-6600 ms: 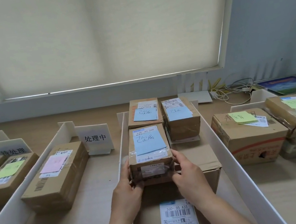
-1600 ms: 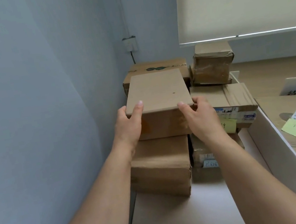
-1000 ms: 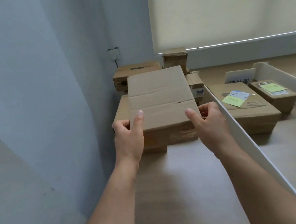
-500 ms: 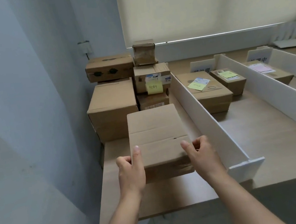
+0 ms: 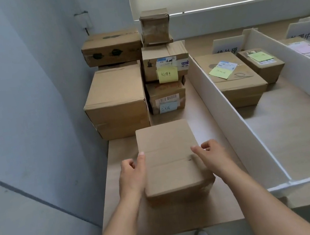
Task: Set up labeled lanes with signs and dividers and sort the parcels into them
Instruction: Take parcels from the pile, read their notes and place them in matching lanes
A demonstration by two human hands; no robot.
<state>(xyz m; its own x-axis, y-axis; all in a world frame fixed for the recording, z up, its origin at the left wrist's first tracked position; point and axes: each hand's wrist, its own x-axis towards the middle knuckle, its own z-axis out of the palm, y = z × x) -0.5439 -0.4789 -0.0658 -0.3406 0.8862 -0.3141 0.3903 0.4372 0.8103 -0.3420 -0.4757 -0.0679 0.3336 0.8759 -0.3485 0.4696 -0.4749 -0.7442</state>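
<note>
A plain brown parcel [image 5: 167,151] with no note on top lies flat on the wooden table [image 5: 295,146], near its front left corner. My left hand [image 5: 132,175] grips its left side, thumb on the top. My right hand [image 5: 212,157] grips its right side the same way. A long white divider [image 5: 230,118] runs just right of the parcel. Beyond it, a lane holds a white sign [image 5: 227,47] and two parcels with yellow-green notes [image 5: 231,79] [image 5: 260,63]. A second divider [image 5: 291,68] and a second sign [image 5: 301,32] follow.
Unsorted parcels are stacked behind the held one: a large box [image 5: 115,101], a box with a yellow note [image 5: 165,61], and one with a blue note [image 5: 166,99]. The grey wall [image 5: 29,116] borders the table's left. The table's front edge is close below the parcel.
I lifted the plain parcel off the stack by the wall and brought it toward me and down. It now rests on the table near the front edge.
</note>
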